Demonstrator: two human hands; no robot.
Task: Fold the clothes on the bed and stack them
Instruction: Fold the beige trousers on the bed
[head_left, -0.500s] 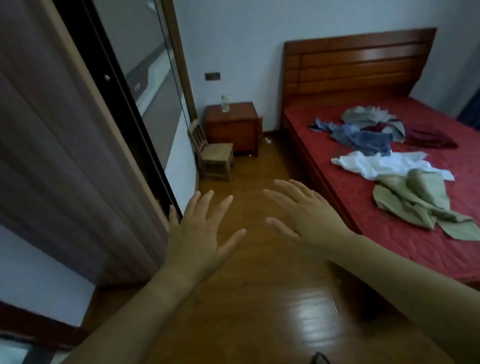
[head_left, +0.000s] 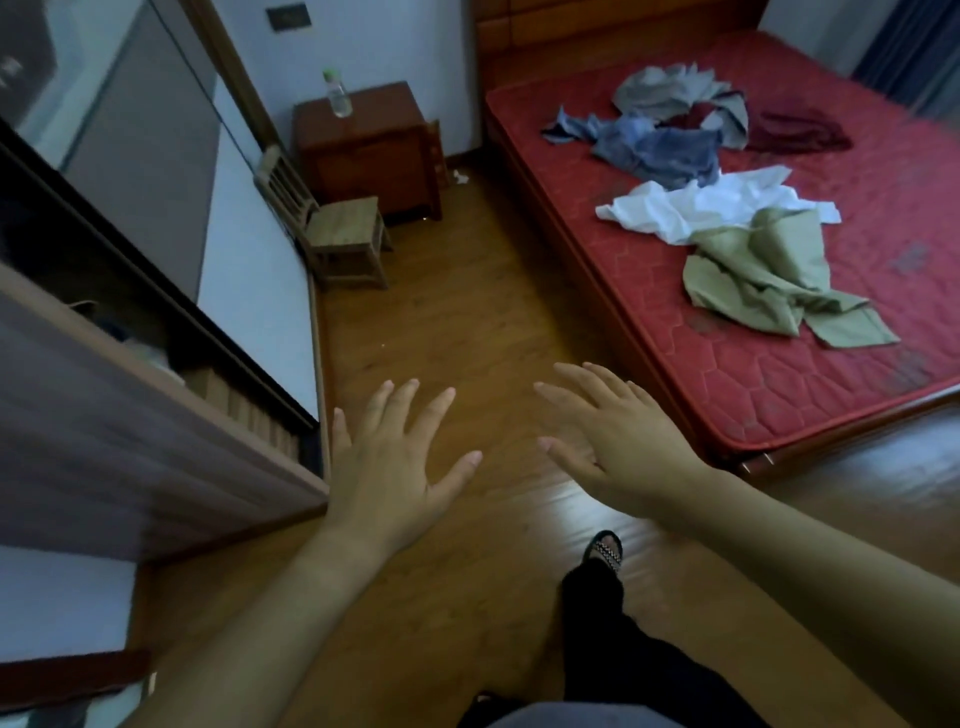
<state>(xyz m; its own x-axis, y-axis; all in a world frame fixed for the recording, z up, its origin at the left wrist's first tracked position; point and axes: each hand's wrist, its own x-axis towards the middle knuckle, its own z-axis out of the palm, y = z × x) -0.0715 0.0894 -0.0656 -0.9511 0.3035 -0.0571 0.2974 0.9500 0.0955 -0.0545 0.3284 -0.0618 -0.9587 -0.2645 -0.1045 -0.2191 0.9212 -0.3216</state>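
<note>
Left hand (head_left: 395, 467) and right hand (head_left: 623, 441) are hovering lower centre above the brown wooden floor (head_left: 467, 312), fingers straight and spread apart, gripping nothing, likely readying to reach. Loose crumpled clothes (head_left: 701, 205) are lying unfolded upper right on the red quilted mattress (head_left: 779, 395), well apart from both hands.

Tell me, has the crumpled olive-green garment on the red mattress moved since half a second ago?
No. The crumpled olive-green garment still lies against the white garment on the red mattress, with the same folds; only the camera view shifted.

Crumpled clothes (head_left: 717, 208) strewn on bed (head_left: 831, 395)
</note>
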